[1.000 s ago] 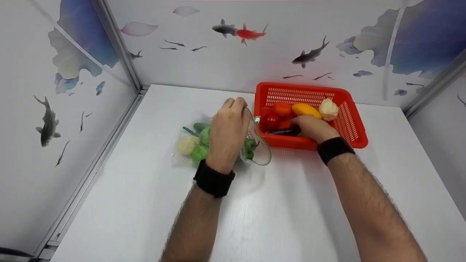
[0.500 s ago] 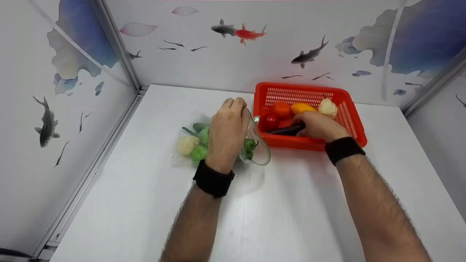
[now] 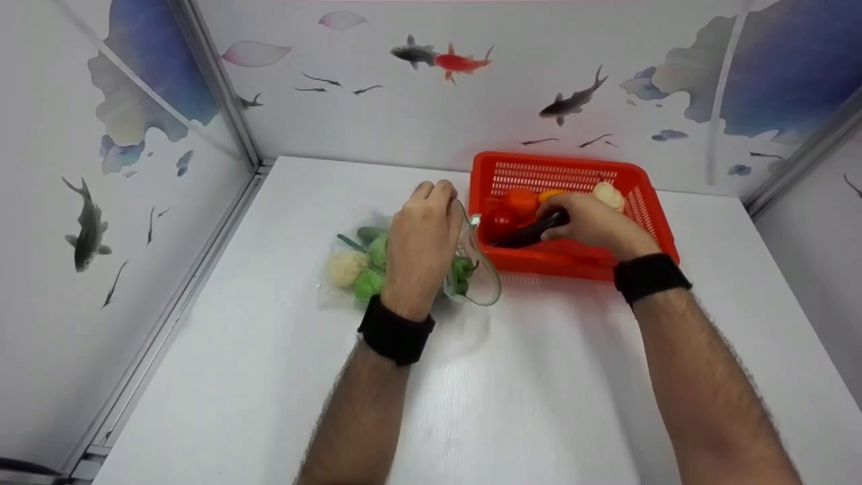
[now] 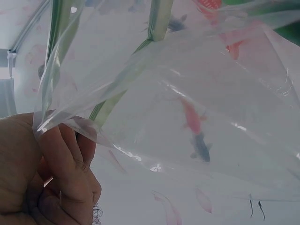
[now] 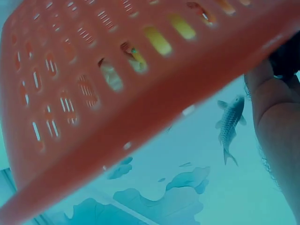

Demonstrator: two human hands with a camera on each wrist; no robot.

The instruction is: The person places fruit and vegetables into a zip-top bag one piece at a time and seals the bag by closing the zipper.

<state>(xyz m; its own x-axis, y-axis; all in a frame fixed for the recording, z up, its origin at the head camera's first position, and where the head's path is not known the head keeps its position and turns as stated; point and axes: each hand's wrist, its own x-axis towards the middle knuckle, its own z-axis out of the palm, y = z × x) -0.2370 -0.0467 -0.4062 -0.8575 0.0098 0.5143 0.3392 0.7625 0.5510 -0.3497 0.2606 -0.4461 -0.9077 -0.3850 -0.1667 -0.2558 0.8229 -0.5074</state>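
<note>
My left hand (image 3: 421,246) pinches the rim of a clear plastic bag (image 4: 140,140) with green-edged strips. Inside the bag lie a pale round vegetable (image 3: 347,269), green round vegetables (image 3: 368,285) and a green pepper (image 3: 463,268), partly hidden by the hand. At the red basket (image 3: 663,232), my right hand (image 3: 596,222) grips one end of a dark purple eggplant (image 3: 528,234). The eggplant slants up, its lower end near the basket's front wall. In the right wrist view only part of the hand (image 5: 279,110) and a dark bit of the eggplant (image 5: 287,56) show.
A red tomato (image 3: 500,221), an orange round item (image 3: 520,201), a yellow item (image 3: 551,195) mostly behind the right hand, and a pale round vegetable (image 3: 609,196) are in the basket. Walls with painted fish border the white table (image 3: 471,404).
My right hand has raised its end of the eggplant and shifted slightly right and up, tilting it and covering more of the yellow item. The left hand and bag stay where they were.
</note>
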